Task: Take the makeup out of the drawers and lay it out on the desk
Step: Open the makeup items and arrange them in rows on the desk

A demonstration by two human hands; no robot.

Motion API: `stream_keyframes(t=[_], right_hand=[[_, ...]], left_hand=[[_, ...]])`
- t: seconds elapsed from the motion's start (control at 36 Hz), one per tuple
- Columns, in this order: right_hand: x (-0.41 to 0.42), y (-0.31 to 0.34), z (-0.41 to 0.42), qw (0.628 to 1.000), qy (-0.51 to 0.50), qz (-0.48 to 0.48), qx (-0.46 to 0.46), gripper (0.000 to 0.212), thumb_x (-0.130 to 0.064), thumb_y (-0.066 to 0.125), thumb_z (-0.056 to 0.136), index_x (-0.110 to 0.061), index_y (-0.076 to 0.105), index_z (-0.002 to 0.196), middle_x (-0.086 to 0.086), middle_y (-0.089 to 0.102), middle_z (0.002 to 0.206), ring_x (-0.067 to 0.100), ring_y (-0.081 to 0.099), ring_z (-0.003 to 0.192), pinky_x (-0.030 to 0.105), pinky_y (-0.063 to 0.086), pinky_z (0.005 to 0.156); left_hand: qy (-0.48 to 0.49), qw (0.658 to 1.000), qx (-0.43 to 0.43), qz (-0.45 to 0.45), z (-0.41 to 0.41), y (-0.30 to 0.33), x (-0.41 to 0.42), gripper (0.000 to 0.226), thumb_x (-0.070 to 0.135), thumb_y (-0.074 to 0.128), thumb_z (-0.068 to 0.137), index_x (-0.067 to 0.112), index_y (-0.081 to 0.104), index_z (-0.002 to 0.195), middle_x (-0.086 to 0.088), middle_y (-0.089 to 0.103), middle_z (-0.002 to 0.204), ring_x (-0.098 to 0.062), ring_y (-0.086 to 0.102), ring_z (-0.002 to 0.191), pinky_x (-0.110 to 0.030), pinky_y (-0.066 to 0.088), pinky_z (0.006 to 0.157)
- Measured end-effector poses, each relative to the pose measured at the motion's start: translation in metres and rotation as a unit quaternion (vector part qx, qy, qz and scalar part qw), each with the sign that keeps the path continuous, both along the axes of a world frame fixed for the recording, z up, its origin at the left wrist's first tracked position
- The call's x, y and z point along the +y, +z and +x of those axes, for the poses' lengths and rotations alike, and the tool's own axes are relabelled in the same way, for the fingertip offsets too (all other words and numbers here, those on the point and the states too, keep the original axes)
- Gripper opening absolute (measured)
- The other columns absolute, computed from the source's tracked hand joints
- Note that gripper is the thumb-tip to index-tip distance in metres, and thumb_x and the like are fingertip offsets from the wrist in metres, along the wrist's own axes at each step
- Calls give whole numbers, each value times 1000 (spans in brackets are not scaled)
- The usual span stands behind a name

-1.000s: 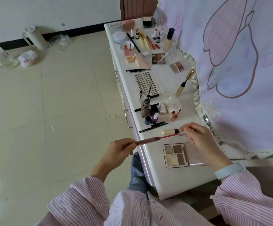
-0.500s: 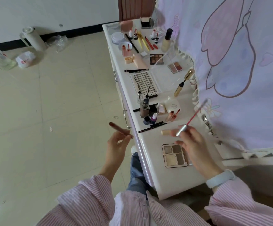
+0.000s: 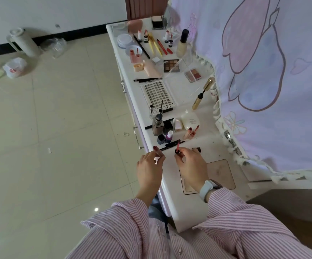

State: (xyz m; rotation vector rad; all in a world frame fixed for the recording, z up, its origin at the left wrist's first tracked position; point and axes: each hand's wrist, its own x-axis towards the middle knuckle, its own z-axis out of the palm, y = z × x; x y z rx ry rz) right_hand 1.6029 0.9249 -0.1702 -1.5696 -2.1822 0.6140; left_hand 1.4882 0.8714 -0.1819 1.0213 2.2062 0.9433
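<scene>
My left hand (image 3: pixel 149 166) grips a dark red lip gloss tube (image 3: pixel 155 148) at the front edge of the white desk (image 3: pixel 172 200). Close beside it, my right hand (image 3: pixel 190 165) pinches the gloss wand (image 3: pixel 177 146) by its cap, with the red applicator pointing up. A second tube's dark end (image 3: pixel 198 149) pokes out behind my right fingers. An open eyeshadow palette (image 3: pixel 218 172) lies partly under my right wrist. More makeup covers the desk: a brown foundation bottle (image 3: pixel 158 126), a lash card (image 3: pixel 158 94), a gold mascara (image 3: pixel 203 94).
Drawer handles (image 3: pixel 137 137) run along the desk's left side. A patterned pink curtain (image 3: pixel 263 71) hangs along the right. On the tiled floor at far left stand a white jug (image 3: pixel 23 43) and plastic bags (image 3: pixel 14 67).
Both hands have come together over the desk's front edge. The wand, which pointed up to the right, now stands upright next to the tube. The view has tilted down a little.
</scene>
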Motion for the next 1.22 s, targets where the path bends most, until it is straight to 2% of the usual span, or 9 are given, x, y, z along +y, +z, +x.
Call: stream_keyframes(t=[0.06, 0.14, 0.22, 0.39, 0.56, 0.75, 0.92, 1.22], right_hand=[[3, -2, -2, 1000, 20, 23, 0, 22, -12, 70, 79, -4, 69, 99, 8, 70, 80, 29, 57, 83, 36, 50, 64], [8, -5, -3, 998, 37, 38, -17, 20, -9, 74, 74, -3, 70, 93, 8, 69, 72, 30, 58, 75, 37, 52, 62], [13, -9, -3, 995, 60, 70, -33, 20, -7, 80, 67, -4, 71, 84, 4, 68, 67, 28, 59, 68, 31, 51, 59], [23, -17, -2, 992, 64, 82, -76, 19, -15, 82, 65, -8, 70, 78, 10, 63, 87, 30, 56, 76, 34, 48, 63], [27, -20, -2, 992, 62, 64, -93, 17, -22, 81, 67, -15, 71, 79, 6, 60, 88, 28, 55, 78, 34, 43, 63], [28, -22, -3, 993, 51, 47, -98, 18, -24, 82, 66, -16, 72, 80, 10, 62, 93, 31, 56, 80, 35, 42, 65], [27, -23, -1, 992, 50, 51, -102, 19, -25, 82, 67, -16, 69, 77, 10, 62, 92, 30, 57, 78, 35, 43, 63], [24, -25, -2, 992, 52, 54, -97, 21, -24, 83, 64, -17, 70, 78, 8, 61, 87, 29, 58, 77, 36, 46, 62]], left_hand=[[0, 1000, 13, 0, 1, -2, 2, 11, 22, 62, 88, 13, 67, 84, 2, 65, 81, -22, 57, 84, -37, 43, 77], [-12, 999, 46, -26, 2, -4, 6, 14, 25, 60, 89, 15, 68, 92, 1, 66, 93, -20, 53, 95, -26, 28, 78], [-18, 997, 70, -20, 2, -6, 7, 13, 24, 61, 89, 16, 70, 94, 2, 67, 96, -21, 52, 99, -24, 21, 78], [-28, 994, 103, -2, 2, -12, 11, 10, 18, 70, 82, 16, 72, 91, 0, 68, 91, -25, 56, 90, -28, 25, 77], [-22, 992, 125, 15, 3, -17, 16, 12, 16, 77, 74, 16, 73, 85, 0, 63, 78, -25, 56, 74, -32, 30, 68], [-22, 995, 98, 11, 4, -17, 17, 8, 20, 70, 81, 17, 71, 89, 2, 68, 84, -23, 56, 84, -29, 27, 73], [-19, 993, 113, 19, 4, -18, 16, 10, 19, 72, 79, 15, 71, 88, 1, 67, 81, -25, 57, 79, -30, 29, 69], [-19, 995, 93, 5, 4, -17, 15, 15, 20, 70, 82, 13, 70, 94, -2, 66, 88, -26, 55, 85, -30, 31, 72]])
